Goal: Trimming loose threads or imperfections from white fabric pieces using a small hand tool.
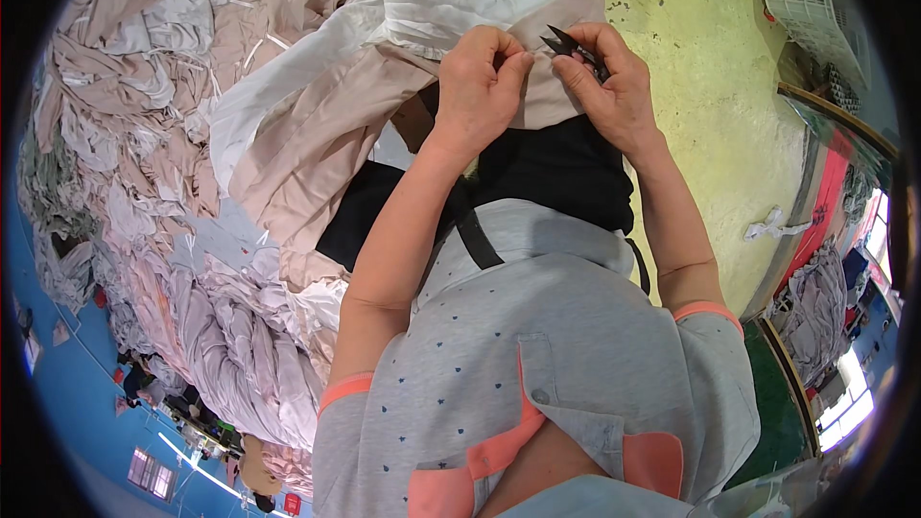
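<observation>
A beige cloth with a white side (pixel 317 120) lies across my lap and spreads to the left. My left hand (pixel 483 86) is closed, thumb and forefinger pinched at the cloth's edge; a thread between them is too fine to make out. Close by on the right, my right hand (pixel 612 82) is wrapped round small black thread snips (pixel 564 42). Their two pointed blades stand a little apart and point toward my left hand, over the beige fabric. Most of the snips' body is hidden in my palm.
Heaps of beige and white cloth (pixel 144 67) fill the left, with pale lilac cloth (pixel 240 317) nearer me. A worn yellow floor (pixel 710 134) lies to the right. Beyond it are a white plastic crate (pixel 801 0), a red strip (pixel 820 206) and a grey cloth pile (pixel 815 297).
</observation>
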Motion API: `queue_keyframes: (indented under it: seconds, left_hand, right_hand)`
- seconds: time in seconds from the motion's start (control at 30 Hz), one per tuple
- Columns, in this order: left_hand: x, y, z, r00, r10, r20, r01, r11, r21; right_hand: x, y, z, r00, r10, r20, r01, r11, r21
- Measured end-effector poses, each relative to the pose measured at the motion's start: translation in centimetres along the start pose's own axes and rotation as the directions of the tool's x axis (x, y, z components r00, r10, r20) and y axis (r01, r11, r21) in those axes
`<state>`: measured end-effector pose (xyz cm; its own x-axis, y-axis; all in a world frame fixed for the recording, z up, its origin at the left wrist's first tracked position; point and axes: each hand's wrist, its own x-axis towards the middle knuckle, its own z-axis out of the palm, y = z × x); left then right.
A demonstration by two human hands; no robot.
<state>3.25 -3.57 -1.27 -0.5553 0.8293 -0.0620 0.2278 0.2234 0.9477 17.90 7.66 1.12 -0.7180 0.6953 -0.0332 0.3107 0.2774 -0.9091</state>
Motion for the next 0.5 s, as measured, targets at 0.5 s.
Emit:
queue_keyframes:
  seconds: [0.5]
  left_hand:
    - [-1.7, -0.9, -0.4, 0.983, -0.146, 0.112, 0.181, 0.659, -0.73]
  right_hand:
    - [-0.1, -1.3, -0.6, 0.974, -0.195, 0.118, 0.216, 0.954, -0.207]
